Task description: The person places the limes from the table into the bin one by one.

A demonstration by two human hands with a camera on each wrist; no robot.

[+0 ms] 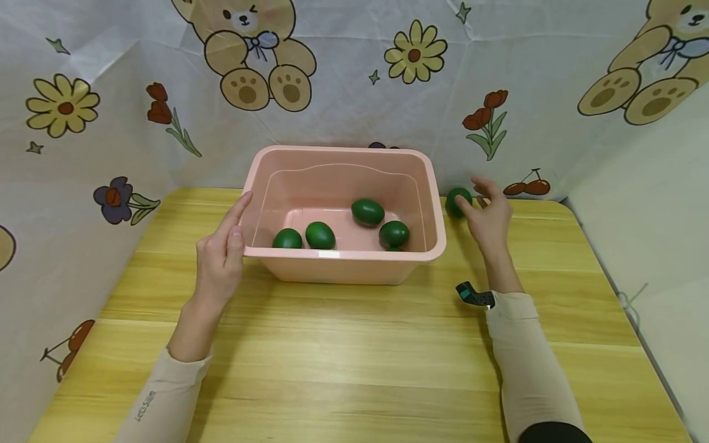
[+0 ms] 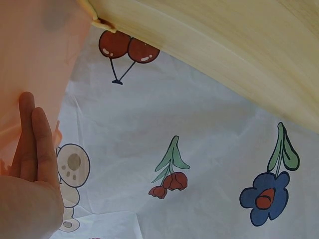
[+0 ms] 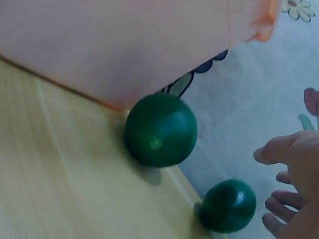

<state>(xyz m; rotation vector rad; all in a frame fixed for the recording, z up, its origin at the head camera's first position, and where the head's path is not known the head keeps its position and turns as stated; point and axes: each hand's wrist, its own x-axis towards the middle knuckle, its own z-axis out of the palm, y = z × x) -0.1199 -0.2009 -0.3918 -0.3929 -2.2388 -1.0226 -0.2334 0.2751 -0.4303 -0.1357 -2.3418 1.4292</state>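
A pink plastic bin stands on the wooden table with dark green limes lying inside, including one lime toward the back and another at the right. My left hand lies along the bin's left end, its straight fingers against the outer wall. Right of the bin, my right hand reaches over the table's back edge, thumb and fingers apart. By its thumb is a lime. The right wrist view shows two limes, one close to the bin and one nearer the fingers.
The wooden table extends in front of the bin. Behind it hangs a white cloth printed with bears and flowers, close to the table's back edge. A pale wall borders the right side.
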